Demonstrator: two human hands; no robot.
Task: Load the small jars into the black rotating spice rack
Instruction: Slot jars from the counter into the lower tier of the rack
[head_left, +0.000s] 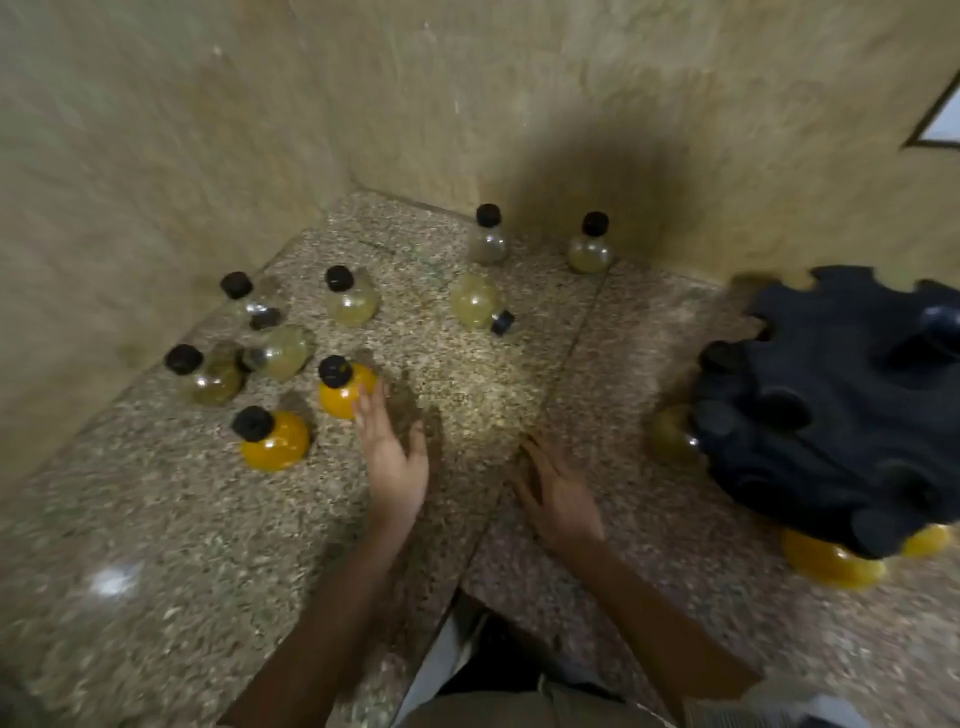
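Note:
Several small round jars with black caps stand or lie on the speckled stone counter (156, 519). Two hold orange powder: one orange jar (343, 387) touches the fingertips of my left hand (392, 457), a second orange jar (272, 439) stands nearer the left. Pale jars sit behind, one pale jar (478, 304) lying on its side. The black rotating spice rack (841, 410) stands at the right with jars hanging under it, including an orange jar in the rack (831, 564). My right hand (558, 493) hovers open over the counter, holding nothing.
Beige walls (156, 156) close the corner behind and left of the jars. The counter has a seam running diagonally between my hands. Its front edge drops off near my body at the bottom centre.

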